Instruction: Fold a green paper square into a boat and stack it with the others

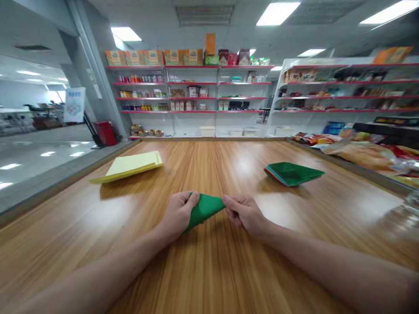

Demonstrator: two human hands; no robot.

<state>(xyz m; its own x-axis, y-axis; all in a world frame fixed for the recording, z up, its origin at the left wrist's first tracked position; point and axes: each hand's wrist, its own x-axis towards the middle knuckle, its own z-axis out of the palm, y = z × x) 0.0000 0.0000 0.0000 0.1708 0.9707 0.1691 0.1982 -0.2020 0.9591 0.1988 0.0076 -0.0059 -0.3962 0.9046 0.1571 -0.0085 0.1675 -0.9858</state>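
Note:
A piece of green paper (207, 206), folded to a pointed shape, is held up over the middle of the wooden table (209, 261). My left hand (181, 211) grips its left part, thumb on top. The fingertips of my right hand (244, 211) pinch its right-hand point. Beyond my right hand lies a stack of coloured sheets (293, 173) with dark green on top and blue and red edges below. Pale yellow sheets (132, 165) rest at the left of the table.
Snack packets (366, 155) lie along the right side, and a clear plastic item (410, 205) sits at the right edge. Behind the table stand shelves (193, 111) of goods. A red box (105, 133) is on the floor at the left.

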